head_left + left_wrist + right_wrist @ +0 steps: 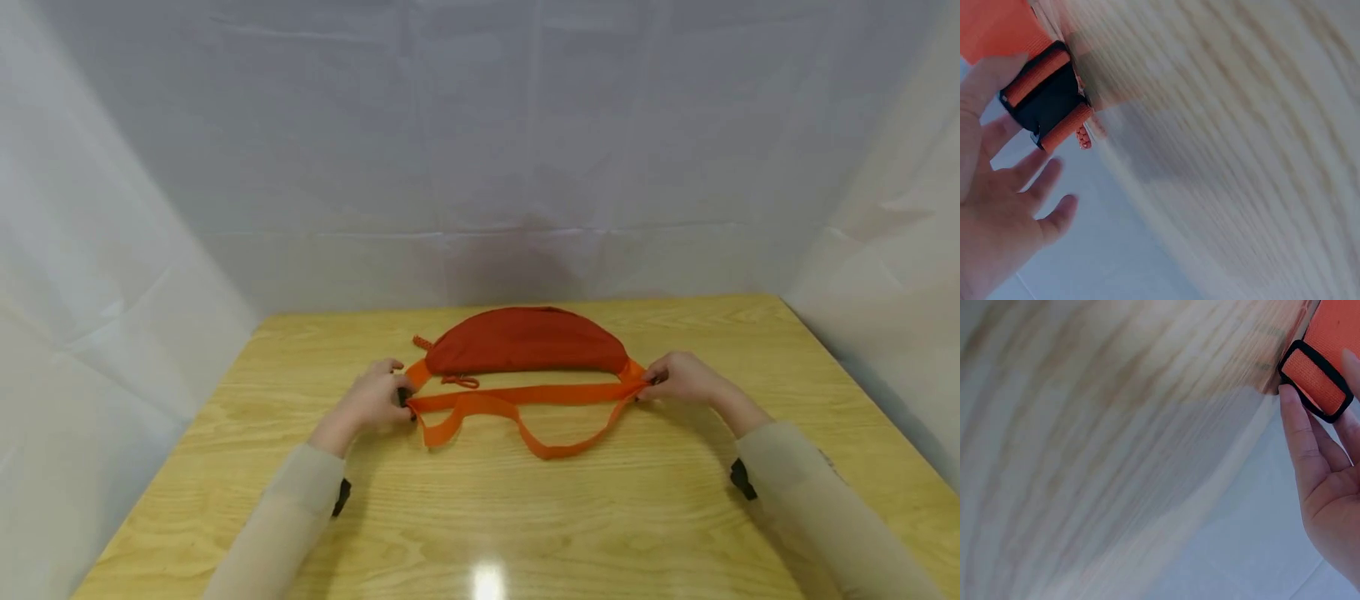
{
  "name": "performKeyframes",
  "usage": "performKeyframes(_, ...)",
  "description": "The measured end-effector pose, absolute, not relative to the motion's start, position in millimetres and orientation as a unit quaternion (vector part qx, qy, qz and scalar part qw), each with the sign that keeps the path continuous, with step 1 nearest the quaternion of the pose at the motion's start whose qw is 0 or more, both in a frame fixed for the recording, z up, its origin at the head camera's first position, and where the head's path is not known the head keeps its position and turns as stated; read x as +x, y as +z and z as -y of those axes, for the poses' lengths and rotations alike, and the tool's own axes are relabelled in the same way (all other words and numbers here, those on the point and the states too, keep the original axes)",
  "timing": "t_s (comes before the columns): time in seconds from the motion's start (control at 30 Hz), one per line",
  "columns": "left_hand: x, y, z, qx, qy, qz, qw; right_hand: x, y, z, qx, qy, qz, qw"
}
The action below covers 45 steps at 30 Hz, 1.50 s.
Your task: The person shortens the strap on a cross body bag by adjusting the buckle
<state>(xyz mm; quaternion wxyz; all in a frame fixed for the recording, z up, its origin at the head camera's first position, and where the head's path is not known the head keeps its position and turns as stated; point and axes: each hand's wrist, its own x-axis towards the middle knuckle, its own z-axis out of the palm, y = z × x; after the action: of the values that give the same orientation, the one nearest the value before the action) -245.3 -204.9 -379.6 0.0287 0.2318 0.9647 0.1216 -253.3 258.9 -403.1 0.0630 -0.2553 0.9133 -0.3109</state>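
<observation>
A dark red waist bag lies on the wooden table with its curved side away from me. Its orange strap runs straight along the near side, and a slack length loops below it. At the left end my left hand pinches a black buckle between thumb and forefinger, the other fingers spread. On the right, a black strap slider with orange webbing through it is held by the fingertips of my right hand. Part of that hand's thumb falls outside the right wrist view.
A red cord pull lies between bag and strap, and a patterned tab sticks out at the bag's left end. Pale sheeting hangs behind the table and along both sides.
</observation>
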Motion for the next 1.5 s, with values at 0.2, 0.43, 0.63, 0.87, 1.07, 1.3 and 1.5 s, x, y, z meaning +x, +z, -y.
performKeyframes(0.2,-250.1,-378.5,205.9,0.231,0.165,-0.957,0.062,-252.0,-401.1,-260.8,-0.252,-0.309,-0.915,0.056)
performKeyframes(0.43,-250.3,-381.1,213.9,0.231,0.203,-0.949,0.068,-250.9,-405.5,-264.4,-0.246,-0.309,-0.917,0.064)
performKeyframes(0.63,-251.0,-381.3,219.1,0.240,0.213,-0.945,0.069,-250.7,-406.2,-266.7,-0.250,-0.313,-0.914,0.069)
performKeyframes(0.87,-252.4,-381.7,227.7,0.252,0.200,-0.945,0.065,-252.9,-408.9,-272.6,-0.251,-0.314,-0.913,0.065)
performKeyframes(1.07,-249.3,-380.6,242.0,0.234,0.168,-0.955,0.064,-252.0,-411.6,-286.7,-0.228,-0.288,-0.928,0.061)
performKeyframes(1.3,-251.3,-373.6,243.6,0.234,0.106,-0.964,0.065,-251.9,-406.3,-289.2,-0.224,-0.289,-0.928,0.068)
performKeyframes(1.5,-255.8,-371.4,240.4,0.236,0.068,-0.968,0.057,-254.5,-407.4,-291.0,-0.210,-0.285,-0.933,0.060)
